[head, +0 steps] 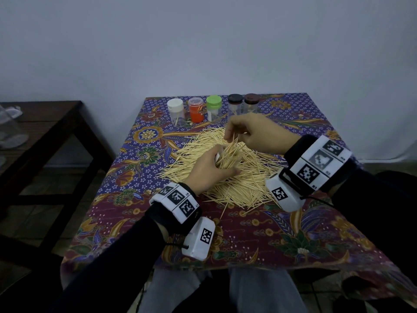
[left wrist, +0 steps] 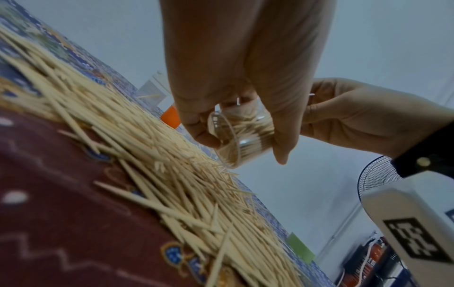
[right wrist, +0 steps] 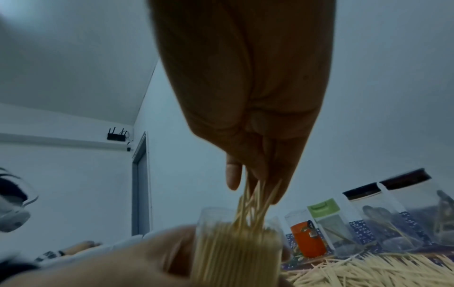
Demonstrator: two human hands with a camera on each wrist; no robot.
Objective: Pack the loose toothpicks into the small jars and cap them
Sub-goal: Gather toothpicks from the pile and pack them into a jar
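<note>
From the head view, the left hand (head: 207, 168) sits low over the middle of the counter (head: 248, 233), fingers curled round a clear open jar (head: 228, 158) tipped toward the right and bristling with toothpicks, while the right hand (head: 259, 132) arches in from above, fingertips bunched in a pinch on a small bundle of toothpicks (head: 233, 140) right at the jar's mouth. Beneath both hands spreads the loose toothpick pile (head: 237, 184), and along the far edge stands a row of capped jars (head: 214, 108) (white, clear over orange, green, then two dark lids). Over to the left wrist view: the left hand (left wrist: 240, 81) reaches down, thumb on one side and fingers on the other, the grip wrapped snugly round the open jar (left wrist: 243, 136), which hangs just above the pile (left wrist: 147, 155) and is packed with sticks; the right hand (left wrist: 363, 116) hovers just behind it. Now the right wrist view: the right hand (right wrist: 245, 97) points straight down, thumb and fingertips closed on the bundle (right wrist: 255, 203), whose lower ends dip into the open jar (right wrist: 236, 252) directly below, blurred, with the left hand (right wrist: 110, 262) clasping its side; the capped jars (right wrist: 368, 219) line up on the right.
</note>
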